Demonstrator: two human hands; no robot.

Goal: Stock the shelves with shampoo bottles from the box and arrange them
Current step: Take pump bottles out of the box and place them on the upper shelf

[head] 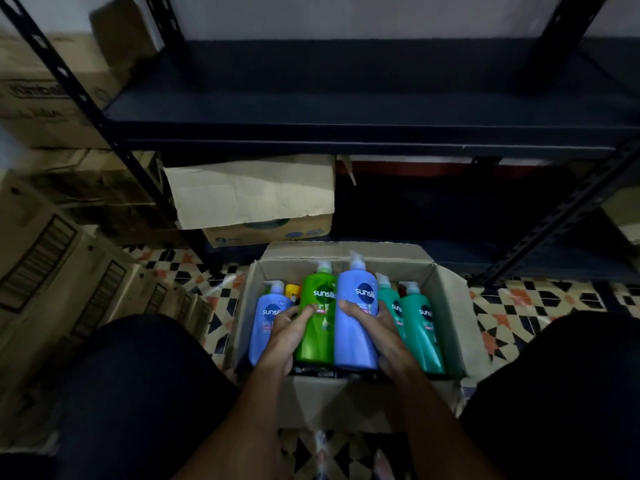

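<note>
An open cardboard box sits on the tiled floor between my knees. Inside stand several pump bottles of shampoo. My left hand grips a green bottle from its left side. My right hand grips a blue bottle from its right side, fingers curled across its front. Both bottles rise a little above the others. Another blue bottle stands at the left of the box, and two teal bottles stand at the right. The dark metal shelf lies ahead, bare.
A second cardboard box with a raised flap sits on the bottom shelf behind the open box. Stacked cartons line the left side. Black slotted uprights frame the rack. My knees flank the box.
</note>
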